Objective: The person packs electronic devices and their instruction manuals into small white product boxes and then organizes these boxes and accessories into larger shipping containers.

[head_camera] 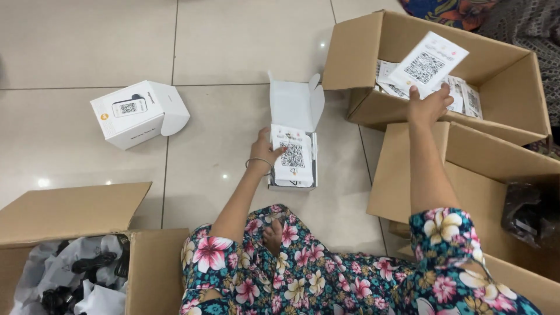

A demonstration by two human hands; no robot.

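Observation:
My left hand (pixel 263 151) rests on the left side of a small open white box (pixel 293 157) on the floor, its lid flap standing up behind it. A printed card with a square code lies on top inside the box. My right hand (pixel 429 105) is stretched out over a cardboard box (pixel 507 64) at the upper right and pinches a white card with a square code (pixel 429 63). More such cards (pixel 466 99) lie inside that cardboard box.
A second white box (pixel 131 114) with an open side flap lies on the tiles at left. A cardboard box (pixel 70 213) at lower left holds black items in plastic. Two more cardboard boxes (pixel 466 151) stand at right, one with dark plastic (pixel 528 213). A person in patterned cloth (pixel 461 9) sits at top right.

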